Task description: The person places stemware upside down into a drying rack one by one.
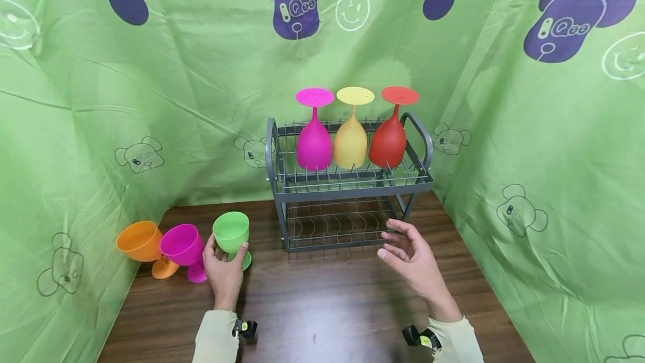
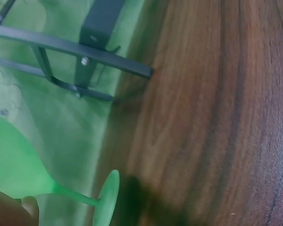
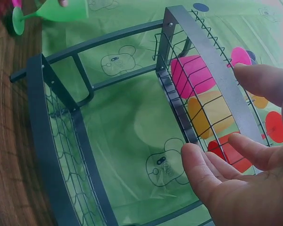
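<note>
My left hand [image 1: 224, 273] grips a green goblet [image 1: 230, 231] by its bowl, thumb on one side and fingers on the other. The goblet is upright, and its round foot [image 2: 107, 200] shows close to the wooden table in the left wrist view. Right of it, my right hand [image 1: 410, 259] hovers in front of the dish rack [image 1: 353, 189] with fingers spread and loosely bent, holding nothing. On the rack's upper tier, a magenta goblet [image 1: 314, 144], a yellow goblet [image 1: 351, 144] and a red goblet [image 1: 388, 142] stand upside down in a row.
Left of my left hand, an orange goblet [image 1: 140, 241] and a second magenta goblet [image 1: 182, 245] stand upright on the brown wooden table [image 1: 312, 307]. The rack's lower wire tier [image 1: 342, 223] holds no goblets. Green printed cloth [image 1: 201, 99] encloses the table's back and sides.
</note>
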The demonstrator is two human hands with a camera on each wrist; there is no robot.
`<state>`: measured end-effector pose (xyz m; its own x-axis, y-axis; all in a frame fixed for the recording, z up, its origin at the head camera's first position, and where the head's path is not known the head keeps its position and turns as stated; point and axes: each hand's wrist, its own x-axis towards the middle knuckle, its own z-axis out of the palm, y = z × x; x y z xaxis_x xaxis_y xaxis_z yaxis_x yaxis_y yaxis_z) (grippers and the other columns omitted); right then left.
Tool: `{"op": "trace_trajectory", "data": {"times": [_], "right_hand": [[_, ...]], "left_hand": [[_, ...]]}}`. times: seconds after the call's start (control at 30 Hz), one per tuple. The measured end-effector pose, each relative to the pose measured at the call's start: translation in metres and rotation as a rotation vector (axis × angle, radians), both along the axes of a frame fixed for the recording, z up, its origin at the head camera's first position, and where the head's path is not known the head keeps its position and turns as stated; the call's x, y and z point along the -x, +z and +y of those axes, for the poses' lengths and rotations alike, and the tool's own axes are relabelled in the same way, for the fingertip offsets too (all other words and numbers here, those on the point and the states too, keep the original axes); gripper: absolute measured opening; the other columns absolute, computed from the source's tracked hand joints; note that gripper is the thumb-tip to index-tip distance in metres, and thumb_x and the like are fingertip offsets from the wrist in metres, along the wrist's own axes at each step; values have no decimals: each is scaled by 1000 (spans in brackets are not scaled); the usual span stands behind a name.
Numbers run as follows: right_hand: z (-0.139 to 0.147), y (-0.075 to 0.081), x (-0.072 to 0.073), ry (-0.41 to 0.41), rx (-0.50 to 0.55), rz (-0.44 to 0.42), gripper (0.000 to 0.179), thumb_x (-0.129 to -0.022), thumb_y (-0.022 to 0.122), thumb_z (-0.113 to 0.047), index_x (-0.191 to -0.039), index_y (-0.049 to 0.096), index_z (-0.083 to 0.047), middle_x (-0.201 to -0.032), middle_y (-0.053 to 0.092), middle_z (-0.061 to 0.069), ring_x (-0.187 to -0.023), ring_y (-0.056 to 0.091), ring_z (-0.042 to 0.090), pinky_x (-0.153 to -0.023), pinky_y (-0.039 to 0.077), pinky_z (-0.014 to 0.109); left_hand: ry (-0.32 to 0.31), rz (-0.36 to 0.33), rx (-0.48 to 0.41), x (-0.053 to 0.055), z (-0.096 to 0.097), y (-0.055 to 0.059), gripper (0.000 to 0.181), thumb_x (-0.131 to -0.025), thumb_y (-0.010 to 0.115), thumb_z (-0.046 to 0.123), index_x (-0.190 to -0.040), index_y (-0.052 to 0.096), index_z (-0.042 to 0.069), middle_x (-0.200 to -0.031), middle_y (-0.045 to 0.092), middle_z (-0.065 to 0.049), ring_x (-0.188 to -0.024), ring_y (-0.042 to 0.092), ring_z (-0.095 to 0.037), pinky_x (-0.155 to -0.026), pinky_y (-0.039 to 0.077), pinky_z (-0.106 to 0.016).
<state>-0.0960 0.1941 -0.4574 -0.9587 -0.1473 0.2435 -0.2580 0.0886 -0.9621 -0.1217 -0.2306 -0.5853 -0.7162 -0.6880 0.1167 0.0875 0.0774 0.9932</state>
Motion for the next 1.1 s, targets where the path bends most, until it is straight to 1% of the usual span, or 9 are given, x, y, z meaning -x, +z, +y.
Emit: {"op": "trace_trajectory", "data": {"times": [0.13, 0.23, 0.37, 0.53, 0.7, 0.77, 0.9, 1.0, 1.1], "right_hand": [[0, 1, 0, 10, 10, 8, 65, -91, 77, 6, -149, 48, 2, -147, 56, 5, -132, 63, 28, -104, 59, 33], [0, 1, 0, 19, 16, 12, 65, -91, 76, 6, -149, 48, 3, -146, 57, 5, -131, 63, 25, -105, 59, 34], [0, 2, 0, 25, 16, 14, 63, -91, 76, 6, -148, 49, 3, -145, 58, 5, -132, 63, 26, -104, 59, 34], [-2, 4, -2, 61, 25, 20, 63, -92, 75, 7, -149, 49, 4, -146, 58, 5, -133, 62, 28, -105, 59, 32], [-6, 2, -5, 126, 20, 25, 64, -91, 75, 7, -149, 48, 3, -148, 57, 8, -132, 62, 23, -105, 58, 31], [-9, 2, -7, 150, 7, 32, 64, -91, 75, 7, -149, 48, 3, -148, 56, 11, -131, 62, 18, -105, 58, 31], [-18, 1, -11, 195, -30, 55, 65, -90, 77, 5, -148, 49, 4, -149, 55, 20, -129, 62, 12, -106, 58, 33], [-28, -1, -16, 231, -69, 85, 66, -89, 79, 2, -149, 50, 0, -150, 55, 19, -130, 61, 13, -106, 58, 37], [-41, -2, -20, 254, -105, 99, 69, -89, 83, -4, -151, 52, -9, -151, 54, 14, -132, 59, 15, -106, 58, 42]], "left_hand": [[-18, 35, 90, -12, 10, 18, 92, -78, 92, 1, -158, 48, 17, -143, 48, -4, -131, 58, -26, -107, 49, -14], [-46, 63, 182, -24, 17, 35, 92, -76, 93, 1, -157, 51, 16, -142, 50, -4, -128, 54, -14, -102, 46, -9], [-94, 54, 327, -41, 23, 50, 92, -74, 94, 3, -156, 53, 15, -145, 51, -9, -123, 49, -5, -100, 43, -10], [-167, 52, 481, -59, 30, 64, 95, -69, 95, 2, -154, 55, 14, -144, 54, -16, -123, 54, -14, -101, 44, -15], [-228, 113, 648, -71, 44, 80, 96, -64, 96, 1, -152, 58, 12, -139, 57, -20, -123, 56, -26, -101, 44, -24], [-247, 143, 708, -75, 50, 86, 95, -61, 95, 1, -150, 60, 9, -136, 58, -21, -122, 56, -30, -99, 42, -32], [-299, 163, 808, -84, 64, 95, 98, -59, 96, 3, -149, 60, 10, -136, 58, -19, -122, 54, -30, -102, 43, -26], [-358, 157, 892, -90, 75, 99, 100, -58, 97, 6, -150, 59, 10, -137, 58, -16, -123, 53, -26, -103, 45, -24], [-411, 166, 978, -95, 87, 103, 101, -55, 100, 10, -148, 61, 8, -136, 59, -14, -122, 53, -25, -101, 49, -36]]}}
